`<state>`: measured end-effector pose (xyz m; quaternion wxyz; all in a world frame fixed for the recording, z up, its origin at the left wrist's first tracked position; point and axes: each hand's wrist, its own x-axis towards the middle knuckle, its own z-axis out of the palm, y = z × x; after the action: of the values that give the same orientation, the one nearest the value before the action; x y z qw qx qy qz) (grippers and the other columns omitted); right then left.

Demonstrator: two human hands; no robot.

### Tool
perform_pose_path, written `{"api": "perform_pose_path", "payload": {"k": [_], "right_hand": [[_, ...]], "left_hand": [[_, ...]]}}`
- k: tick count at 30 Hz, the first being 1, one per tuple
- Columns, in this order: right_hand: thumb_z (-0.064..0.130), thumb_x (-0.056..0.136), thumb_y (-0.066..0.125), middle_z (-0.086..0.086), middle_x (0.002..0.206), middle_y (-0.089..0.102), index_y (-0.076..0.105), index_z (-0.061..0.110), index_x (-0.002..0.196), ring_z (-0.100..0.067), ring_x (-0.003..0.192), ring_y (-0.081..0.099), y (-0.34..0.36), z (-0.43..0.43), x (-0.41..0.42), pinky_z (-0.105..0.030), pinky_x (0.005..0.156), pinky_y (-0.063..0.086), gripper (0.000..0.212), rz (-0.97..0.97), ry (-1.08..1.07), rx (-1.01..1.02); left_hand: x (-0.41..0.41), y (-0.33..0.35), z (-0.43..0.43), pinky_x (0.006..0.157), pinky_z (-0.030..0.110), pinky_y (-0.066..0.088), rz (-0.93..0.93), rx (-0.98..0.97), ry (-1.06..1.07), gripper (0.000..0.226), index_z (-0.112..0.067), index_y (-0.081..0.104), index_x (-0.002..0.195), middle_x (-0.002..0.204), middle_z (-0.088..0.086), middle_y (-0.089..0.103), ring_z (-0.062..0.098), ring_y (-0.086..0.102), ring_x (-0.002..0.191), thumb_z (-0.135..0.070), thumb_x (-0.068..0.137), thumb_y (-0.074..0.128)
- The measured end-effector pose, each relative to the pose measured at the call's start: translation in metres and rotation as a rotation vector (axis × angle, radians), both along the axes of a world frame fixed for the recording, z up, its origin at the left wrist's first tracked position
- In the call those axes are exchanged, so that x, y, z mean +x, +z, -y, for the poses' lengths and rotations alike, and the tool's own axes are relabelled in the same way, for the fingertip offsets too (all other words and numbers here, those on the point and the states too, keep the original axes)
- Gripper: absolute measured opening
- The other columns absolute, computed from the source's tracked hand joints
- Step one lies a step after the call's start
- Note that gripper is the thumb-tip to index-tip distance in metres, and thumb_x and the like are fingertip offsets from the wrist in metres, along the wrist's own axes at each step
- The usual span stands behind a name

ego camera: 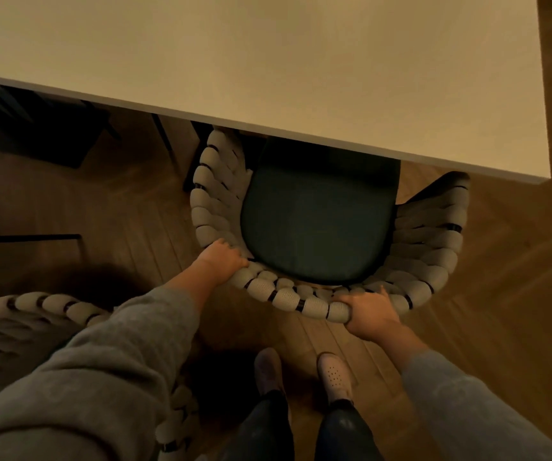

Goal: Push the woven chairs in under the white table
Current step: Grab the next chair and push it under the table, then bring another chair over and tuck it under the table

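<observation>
- The white table fills the top of the view. Its near edge runs slantwise down to a corner at the right.
- The wooden floor shows a herringbone pattern at the right and straight boards under the person.
- The woven chair stands at the table's near edge with its curved back towards the person. The front of its seat is under the tabletop, while the back and most of the seat lie outside the edge. Its right arm ends near the table's corner.
- A second woven chair stands at lower left, well apart from the table and partly hidden by the left arm.
- Grey sleeves cover both arms; the left sleeve takes up much of the lower left.
- A dark cushion lies in the woven chair's seat, its far end in shadow under the table.
- The left hand grips the left bend of the chair's back rim, fingers curled over the top.
- The right hand grips the rim's rear curve, fingers wrapped underneath and thumb lying on top.
- Two light shoes stand on the floor just behind the chair, below dark trouser legs.
</observation>
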<state>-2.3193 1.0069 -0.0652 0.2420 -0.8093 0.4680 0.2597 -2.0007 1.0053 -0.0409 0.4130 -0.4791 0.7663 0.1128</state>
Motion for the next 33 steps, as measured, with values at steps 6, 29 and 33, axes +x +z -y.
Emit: {"api": "perform_pose_path", "payload": {"k": [6,29,33], "right_hand": [[0.037,0.085,0.049,0.012,0.116,0.063,0.048,0.048,0.128,-0.015,0.106,0.057,-0.005,0.008,0.009,-0.035,0.089,0.039,0.045,0.02,0.039,-0.033],[0.055,0.08,0.068,-0.001,0.149,0.038,0.031,0.025,0.15,-0.017,0.132,0.041,0.026,-0.001,0.116,-0.03,0.107,0.033,0.085,0.554,0.241,-0.001],[0.044,0.082,0.07,-0.005,0.153,0.034,0.028,0.026,0.151,-0.022,0.138,0.036,0.039,-0.009,0.194,-0.037,0.111,0.035,0.082,0.675,0.518,-0.083]], "left_hand": [[0.011,-0.006,0.008,0.118,0.054,0.018,-0.011,-0.071,0.027,0.066,-0.028,0.028,0.15,0.152,0.008,0.035,0.032,0.033,0.14,-0.019,0.093,0.06],[0.032,0.02,-0.189,0.119,0.052,-0.002,-0.349,-0.891,1.497,0.082,-0.022,0.011,0.156,0.163,0.013,0.0,0.026,-0.006,0.149,-0.042,0.092,0.058],[0.028,0.025,-0.246,0.121,0.05,0.008,-0.473,-0.855,1.98,0.094,-0.019,0.008,0.156,0.162,0.01,0.009,0.026,0.007,0.15,-0.054,0.087,0.061]]}}
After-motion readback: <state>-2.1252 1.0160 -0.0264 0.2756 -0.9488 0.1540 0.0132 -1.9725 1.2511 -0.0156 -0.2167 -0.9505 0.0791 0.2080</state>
